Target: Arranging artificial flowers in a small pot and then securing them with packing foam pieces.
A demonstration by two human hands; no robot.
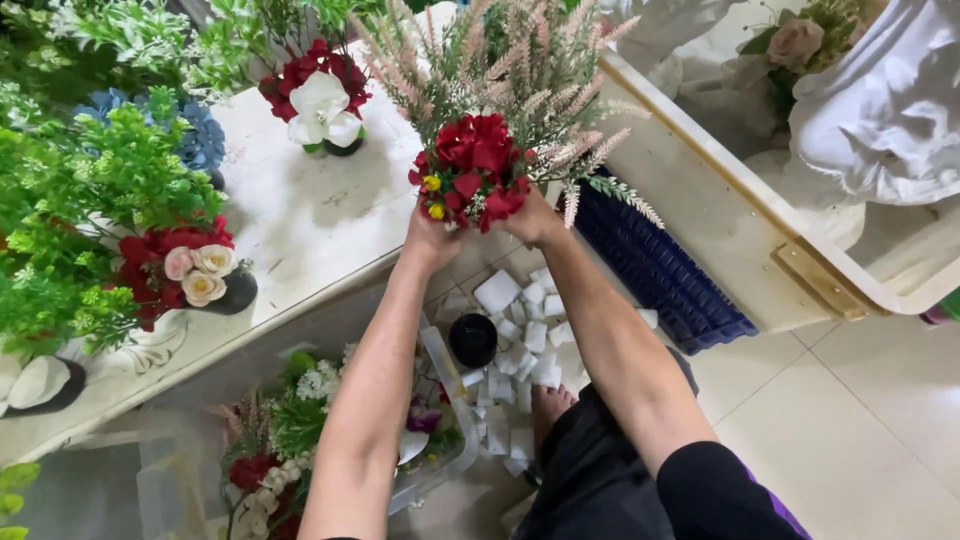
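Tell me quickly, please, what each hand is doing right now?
Left hand: closed on the bunch of red artificial flowers with pale pink feathery sprigs, gripping from below.
Right hand: closed on the same bunch, opposite side.

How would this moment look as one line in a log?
left hand: holds bouquet | right hand: holds bouquet | below: black pot, white foam blocks

The red flower bunch (470, 165) hides the fingers of both the left hand (428, 238) and the right hand (532, 220). The stems are out of sight. The near-left green plant (12, 490) is cut by the edge.
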